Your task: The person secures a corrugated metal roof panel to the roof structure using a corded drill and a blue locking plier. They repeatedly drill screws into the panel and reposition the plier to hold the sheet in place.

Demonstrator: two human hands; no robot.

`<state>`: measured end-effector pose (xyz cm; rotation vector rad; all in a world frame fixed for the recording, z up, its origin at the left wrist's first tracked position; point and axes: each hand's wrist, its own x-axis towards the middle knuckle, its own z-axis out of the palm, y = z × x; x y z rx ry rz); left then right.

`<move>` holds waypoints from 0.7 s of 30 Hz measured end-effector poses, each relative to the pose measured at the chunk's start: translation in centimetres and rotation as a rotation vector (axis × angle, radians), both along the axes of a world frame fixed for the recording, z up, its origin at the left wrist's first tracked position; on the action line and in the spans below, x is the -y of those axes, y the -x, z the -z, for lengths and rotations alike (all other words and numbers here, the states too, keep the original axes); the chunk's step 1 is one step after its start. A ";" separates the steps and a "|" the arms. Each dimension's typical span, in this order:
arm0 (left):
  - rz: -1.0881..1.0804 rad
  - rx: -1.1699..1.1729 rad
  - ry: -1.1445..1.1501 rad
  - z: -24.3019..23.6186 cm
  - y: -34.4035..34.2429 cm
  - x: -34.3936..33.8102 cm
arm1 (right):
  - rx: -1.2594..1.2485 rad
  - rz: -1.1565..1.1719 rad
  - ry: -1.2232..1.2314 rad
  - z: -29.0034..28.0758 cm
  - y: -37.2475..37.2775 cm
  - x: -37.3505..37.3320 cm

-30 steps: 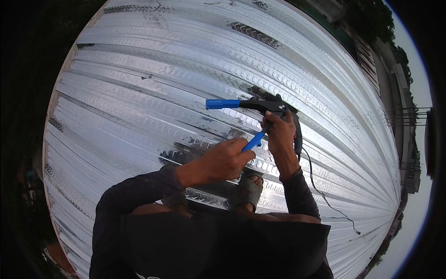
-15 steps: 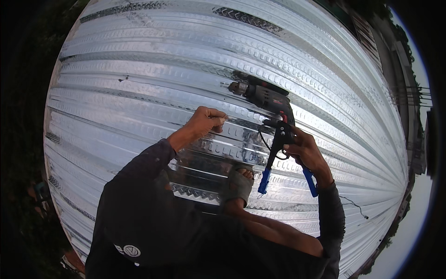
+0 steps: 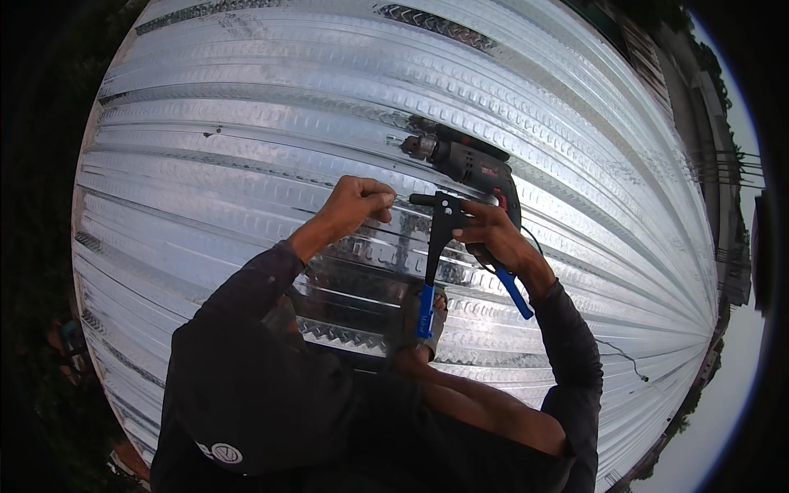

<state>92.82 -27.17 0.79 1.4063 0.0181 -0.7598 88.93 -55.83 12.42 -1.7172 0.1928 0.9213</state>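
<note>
My right hand (image 3: 491, 232) grips a hand riveter (image 3: 442, 226) by its black head. Its two blue-sleeved handles are spread apart, and its nose points left. Across from that nose, my left hand (image 3: 360, 200) is closed in a pinch. Something tiny and pale shows at the fingertips, too small to make out, almost touching the riveter's nose. Just beyond both hands a dark power drill (image 3: 468, 160) lies on its side on the ribbed metal sheeting (image 3: 271, 152), its chuck toward the left.
My sandalled foot (image 3: 411, 320) rests on the sheeting below the riveter. A cable (image 3: 625, 357) with a dark end lies at the lower right. Small dark bits (image 3: 214, 131) sit on the metal at left. The sheeting's edge (image 3: 80, 222) runs down the left side, with greenery beyond.
My right hand has brought the riveter left and upward, turning its nose toward my left hand. The left hand has shifted slightly up and left, still pinching. The drill stays where it lay.
</note>
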 end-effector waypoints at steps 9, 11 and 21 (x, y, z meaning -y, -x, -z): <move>0.039 0.070 0.004 0.6 0.4 -0.7 | -0.205 0.125 -0.046 0.5 -0.1 -1.3; 0.060 0.072 0.001 0.6 0.5 -0.4 | -0.261 0.136 -0.095 1.5 -0.1 -1.5; -0.112 -0.194 0.017 3.2 -3.4 1.8 | -0.189 0.069 0.046 4.1 -5.5 -3.0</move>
